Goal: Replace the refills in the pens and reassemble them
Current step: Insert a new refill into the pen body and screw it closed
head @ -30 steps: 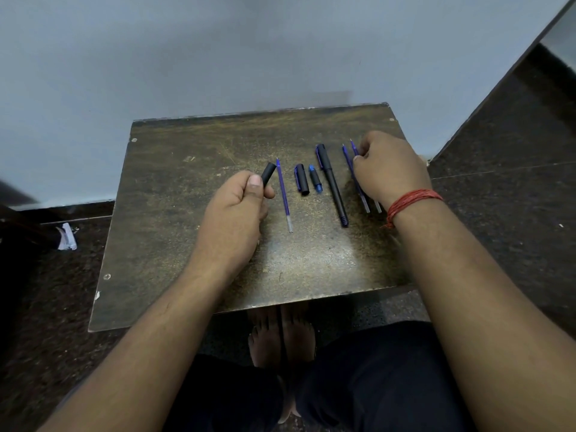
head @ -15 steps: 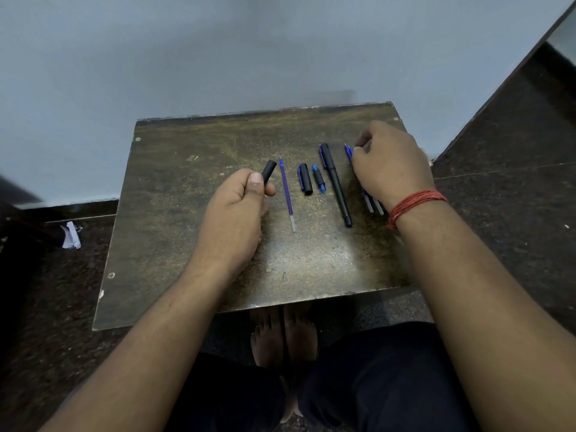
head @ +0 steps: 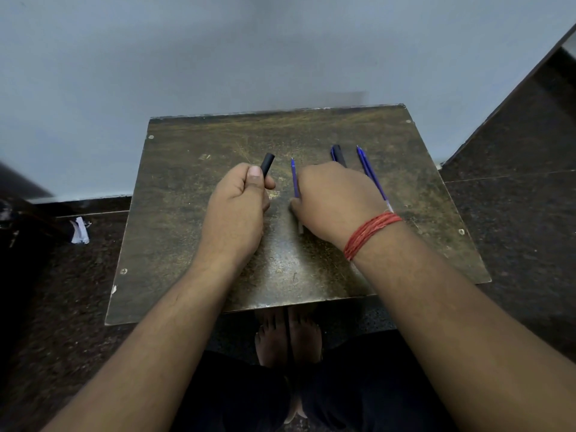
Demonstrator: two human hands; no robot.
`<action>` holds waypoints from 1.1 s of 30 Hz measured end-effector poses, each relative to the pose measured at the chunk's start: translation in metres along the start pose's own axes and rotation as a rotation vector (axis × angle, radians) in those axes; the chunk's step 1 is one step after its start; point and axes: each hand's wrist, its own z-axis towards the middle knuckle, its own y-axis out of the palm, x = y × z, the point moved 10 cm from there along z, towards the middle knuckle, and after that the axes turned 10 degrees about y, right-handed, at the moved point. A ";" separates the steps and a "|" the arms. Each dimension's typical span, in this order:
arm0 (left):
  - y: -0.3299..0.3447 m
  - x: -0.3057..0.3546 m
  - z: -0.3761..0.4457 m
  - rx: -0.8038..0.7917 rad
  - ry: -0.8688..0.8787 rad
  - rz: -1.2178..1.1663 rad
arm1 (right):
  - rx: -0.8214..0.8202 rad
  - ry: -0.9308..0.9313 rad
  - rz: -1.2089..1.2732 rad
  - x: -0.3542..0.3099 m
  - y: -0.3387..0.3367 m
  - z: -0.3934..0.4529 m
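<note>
Black plastic barrel (head: 267,163) in your left hand (head: 238,207), fist closed round it, open end poking out toward one o'clock: light, stiff, slick. Next right, the blue refill (head: 294,177) lies on the table (head: 187,194), long axis twelve-to-six; thin and bendy, so I'd pinch it mid-shaft. Your right hand (head: 335,201) covers it, fingers hidden, grip unclear. Spare refills (head: 371,173) sit at its two o'clock.
</note>
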 end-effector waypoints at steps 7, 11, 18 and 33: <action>-0.003 -0.002 0.002 0.014 -0.003 -0.021 | -0.058 0.010 0.040 -0.009 0.003 -0.003; -0.006 -0.001 0.003 0.037 0.003 -0.016 | -0.058 0.007 0.034 -0.012 0.007 0.000; -0.008 -0.002 0.003 0.058 -0.003 -0.040 | 0.000 0.078 0.517 0.009 -0.002 0.012; 0.008 -0.008 -0.002 -0.040 -0.032 -0.029 | -0.185 0.349 2.002 0.049 0.022 0.023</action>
